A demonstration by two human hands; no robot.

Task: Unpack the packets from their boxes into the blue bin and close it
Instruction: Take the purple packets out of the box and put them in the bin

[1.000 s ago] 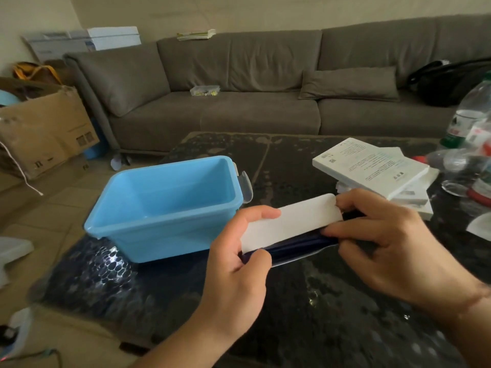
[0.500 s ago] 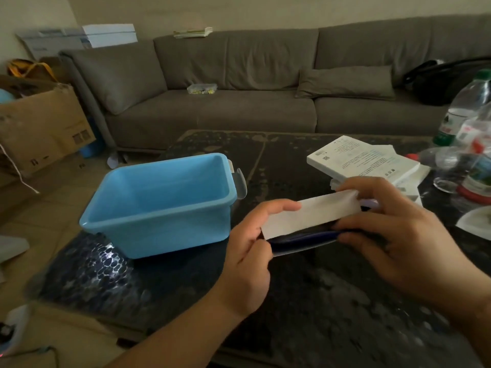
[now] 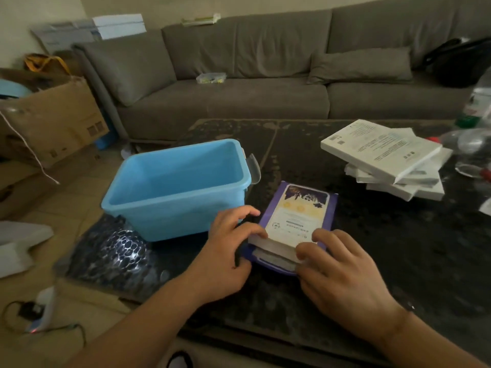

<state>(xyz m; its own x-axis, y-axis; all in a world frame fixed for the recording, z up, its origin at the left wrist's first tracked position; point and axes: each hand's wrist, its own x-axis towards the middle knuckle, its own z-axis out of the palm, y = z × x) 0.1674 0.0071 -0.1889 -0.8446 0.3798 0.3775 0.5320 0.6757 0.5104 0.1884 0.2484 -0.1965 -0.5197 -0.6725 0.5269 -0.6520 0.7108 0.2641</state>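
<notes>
The blue bin stands open and empty on the dark table's left part, a clear latch on its right side. Just right of it a purple box with a white printed panel lies flat on the table, its near end towards me. My left hand grips that end at its left corner with curled fingers. My right hand holds the near end from the right, fingertips on the top edge. White layers show at the near end between my hands. A stack of white boxes sits at the table's right.
Bubble wrap lies under the bin at the table's left corner. Plastic bottles stand at the far right edge. A grey sofa runs behind the table. A cardboard box sits on the floor at left.
The box was held edge-on in the air between both hands. Now it lies flat on the table beside the bin, printed face up, with both hands at its near end.
</notes>
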